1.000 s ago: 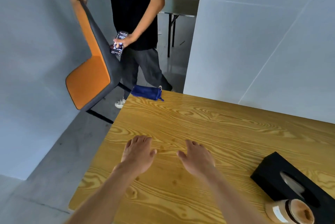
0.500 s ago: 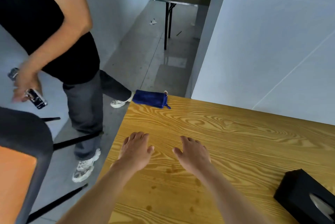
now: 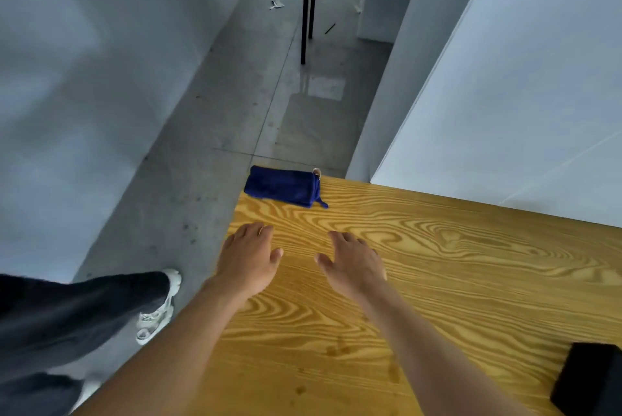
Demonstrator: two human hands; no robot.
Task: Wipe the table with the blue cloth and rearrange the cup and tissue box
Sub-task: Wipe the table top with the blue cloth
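Both my hands are stretched out over the wooden table, palms down, and neither one is holding anything. My left hand is near the left edge of the table, with the fingers together and relaxed; my right hand is just beside it, more toward the middle, fingers loosely spread. Whether the palms touch the wood or only hang above it, I cannot tell. The blue cloth lies folded at the far left corner of the table — part of it goes a little over the edge — and it is apart from my fingertips. At the near right edge only a corner of the black tissue box is visible. Some small dark stains are on the wood between my forearms. On the grey floor beside the left edge stands another person's leg in dark trousers with a white shoe.
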